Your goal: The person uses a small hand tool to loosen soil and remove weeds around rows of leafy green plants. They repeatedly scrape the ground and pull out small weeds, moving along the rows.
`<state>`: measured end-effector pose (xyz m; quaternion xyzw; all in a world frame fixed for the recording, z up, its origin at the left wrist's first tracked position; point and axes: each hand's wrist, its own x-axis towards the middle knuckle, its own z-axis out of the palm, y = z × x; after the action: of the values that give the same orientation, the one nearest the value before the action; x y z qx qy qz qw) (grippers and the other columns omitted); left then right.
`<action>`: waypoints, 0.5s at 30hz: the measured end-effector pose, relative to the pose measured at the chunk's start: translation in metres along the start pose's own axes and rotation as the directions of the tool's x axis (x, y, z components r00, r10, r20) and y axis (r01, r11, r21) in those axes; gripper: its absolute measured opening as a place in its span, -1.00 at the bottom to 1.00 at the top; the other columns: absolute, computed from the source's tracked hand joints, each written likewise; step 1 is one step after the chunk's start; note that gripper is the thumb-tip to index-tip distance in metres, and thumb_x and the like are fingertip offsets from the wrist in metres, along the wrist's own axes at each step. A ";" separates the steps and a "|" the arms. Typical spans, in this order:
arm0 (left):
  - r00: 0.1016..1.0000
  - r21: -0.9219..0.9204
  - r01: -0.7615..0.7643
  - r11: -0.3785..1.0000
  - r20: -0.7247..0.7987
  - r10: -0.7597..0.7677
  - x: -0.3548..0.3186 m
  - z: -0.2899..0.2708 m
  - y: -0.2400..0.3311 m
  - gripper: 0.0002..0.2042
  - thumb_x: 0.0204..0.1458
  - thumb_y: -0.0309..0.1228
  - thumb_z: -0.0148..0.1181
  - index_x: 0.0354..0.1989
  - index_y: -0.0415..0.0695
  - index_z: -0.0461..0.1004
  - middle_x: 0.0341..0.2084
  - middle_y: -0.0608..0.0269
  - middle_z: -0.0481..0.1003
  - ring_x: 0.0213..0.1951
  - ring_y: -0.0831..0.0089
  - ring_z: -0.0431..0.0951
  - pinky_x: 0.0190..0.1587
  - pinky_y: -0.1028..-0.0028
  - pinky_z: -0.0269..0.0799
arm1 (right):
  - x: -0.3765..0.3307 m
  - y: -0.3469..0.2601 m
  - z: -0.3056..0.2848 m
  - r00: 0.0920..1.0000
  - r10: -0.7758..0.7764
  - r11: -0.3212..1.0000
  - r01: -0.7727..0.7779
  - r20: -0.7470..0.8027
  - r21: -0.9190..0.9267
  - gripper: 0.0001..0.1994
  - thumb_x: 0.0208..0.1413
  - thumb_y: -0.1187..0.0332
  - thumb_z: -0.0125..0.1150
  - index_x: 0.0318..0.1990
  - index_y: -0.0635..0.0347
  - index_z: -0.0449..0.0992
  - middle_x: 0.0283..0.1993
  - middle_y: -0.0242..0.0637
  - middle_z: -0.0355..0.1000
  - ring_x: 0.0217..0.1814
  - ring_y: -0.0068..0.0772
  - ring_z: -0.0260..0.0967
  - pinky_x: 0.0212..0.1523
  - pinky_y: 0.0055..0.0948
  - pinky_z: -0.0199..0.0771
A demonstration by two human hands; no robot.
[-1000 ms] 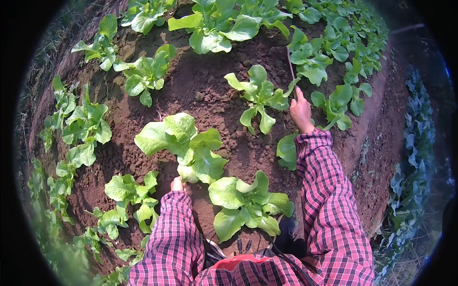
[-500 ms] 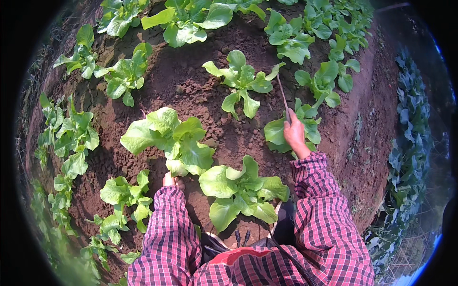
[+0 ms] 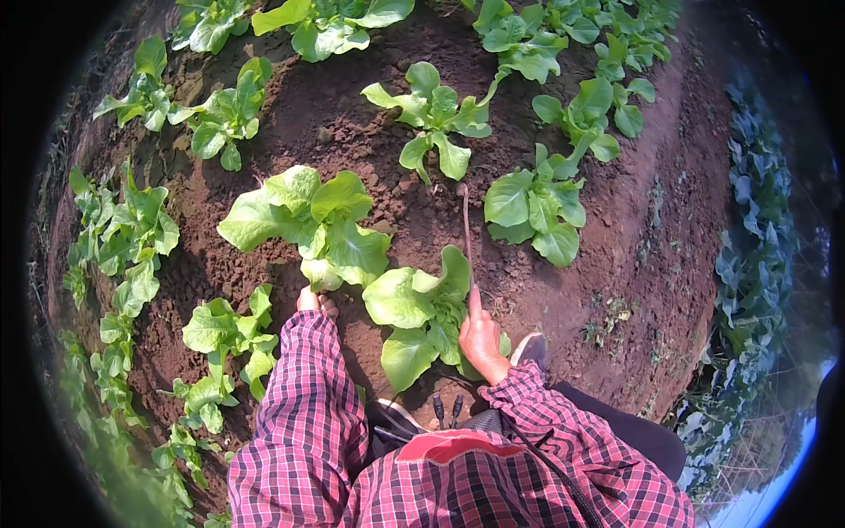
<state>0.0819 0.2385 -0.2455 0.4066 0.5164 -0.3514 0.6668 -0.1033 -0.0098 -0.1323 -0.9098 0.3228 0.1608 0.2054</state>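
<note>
My right hand (image 3: 482, 341) is closed around a thin brown stick-like tool (image 3: 467, 231), its index finger stretched along the shaft. The tool points away from me, its blunt far end on the soil below a small lettuce (image 3: 434, 119). Hand and wrist partly cover the right side of a pale green lettuce plant (image 3: 421, 304) close to my body. My left hand (image 3: 317, 302) is low at the base of a larger lettuce plant (image 3: 330, 224), fingers curled in. Leaves overhang that hand, so whatever it grips, if anything, is hidden.
Loose reddish-brown soil (image 3: 616, 264) surrounds the plants. More lettuces stand to the left, such as one lettuce (image 3: 231, 334), and to the right another lettuce (image 3: 539, 207). Bluish-green leafy plants (image 3: 753, 264) line the far right. My shoe (image 3: 530, 348) shows beside my right wrist.
My right hand has come back toward my body and left with the tool, away from the right-hand lettuce. My left hand stays at the same plant. The view has shifted slightly.
</note>
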 end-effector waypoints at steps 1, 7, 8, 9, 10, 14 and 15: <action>1.000 0.004 0.007 1.000 0.011 -0.008 0.000 0.000 0.001 -0.75 -0.04 -0.24 0.03 -0.65 -0.03 0.20 -0.86 0.48 -0.01 -0.86 0.56 -0.06 -0.78 0.51 -0.13 | -0.007 -0.007 -0.009 0.997 0.033 0.999 -0.034 0.071 0.007 -0.30 0.00 0.48 -0.03 0.33 0.06 -0.14 -0.37 0.08 0.35 -0.39 0.08 0.38 -0.36 -0.09 0.38; 1.000 0.063 0.013 0.998 -0.003 -0.013 0.005 0.005 -0.002 -0.74 0.01 -0.14 -0.03 -0.61 0.02 0.23 -0.86 0.53 -0.04 -0.87 0.60 -0.05 -0.82 0.56 -0.12 | 0.009 -0.004 0.021 0.972 0.045 0.615 0.157 -0.233 0.772 -0.35 -0.08 0.61 -0.06 0.27 0.24 0.00 0.08 0.00 0.29 0.14 -0.27 0.27 0.12 -0.46 0.20; 0.999 0.057 0.028 0.998 0.039 -0.031 0.006 -0.002 0.000 -0.75 0.00 -0.15 -0.03 -0.60 0.02 0.23 -0.86 0.54 -0.03 -0.86 0.60 -0.05 -0.81 0.56 -0.12 | 0.020 -0.010 0.018 0.972 0.119 0.511 0.113 -0.200 0.852 -0.36 -0.09 0.63 -0.06 0.26 0.27 0.04 0.14 -0.05 0.26 0.20 -0.33 0.21 0.17 -0.51 0.13; 0.999 0.057 0.024 0.998 0.038 -0.026 0.005 0.000 0.000 -0.76 0.00 -0.15 -0.03 -0.60 0.02 0.24 -0.86 0.54 -0.03 -0.86 0.60 -0.05 -0.81 0.56 -0.12 | 0.036 -0.007 0.020 0.958 0.122 0.607 0.136 -0.260 0.783 -0.43 -0.06 0.61 -0.06 0.21 0.33 0.12 0.10 -0.15 0.30 0.15 -0.36 0.26 0.14 -0.54 0.15; 0.999 0.057 0.026 0.998 0.031 -0.028 0.002 0.000 -0.001 -0.76 0.00 -0.16 -0.03 -0.59 0.02 0.24 -0.85 0.53 -0.03 -0.86 0.60 -0.05 -0.81 0.56 -0.12 | 0.055 -0.019 0.007 0.946 0.215 0.556 0.086 -0.243 0.826 -0.46 -0.06 0.60 -0.04 0.18 0.35 0.17 0.09 -0.13 0.31 0.13 -0.39 0.26 0.13 -0.55 0.15; 1.000 0.031 0.025 0.999 0.007 -0.026 -0.008 0.004 0.002 -0.77 0.01 -0.17 -0.03 -0.61 0.05 0.23 -0.85 0.55 -0.02 -0.87 0.61 -0.06 -0.82 0.58 -0.13 | 0.166 -0.024 -0.038 0.847 0.207 0.783 0.157 -0.490 0.601 -0.46 -0.07 0.59 0.02 0.17 0.37 0.17 0.04 0.05 0.35 0.08 -0.18 0.33 0.06 -0.42 0.27; 1.000 0.047 0.029 0.998 0.005 -0.029 -0.006 0.007 -0.001 -0.76 0.01 -0.16 -0.02 -0.63 0.08 0.23 -0.85 0.55 -0.02 -0.87 0.61 -0.07 -0.82 0.57 -0.14 | 0.189 -0.021 -0.059 0.843 0.218 0.778 0.154 -0.491 0.610 -0.47 -0.07 0.56 0.03 0.16 0.36 0.19 0.03 0.07 0.35 0.08 -0.12 0.34 0.04 -0.38 0.29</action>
<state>0.0822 0.2320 -0.2385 0.4135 0.5121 -0.3742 0.6533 0.0598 -0.1218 -0.1562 -0.7901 0.4176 -0.2132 0.3949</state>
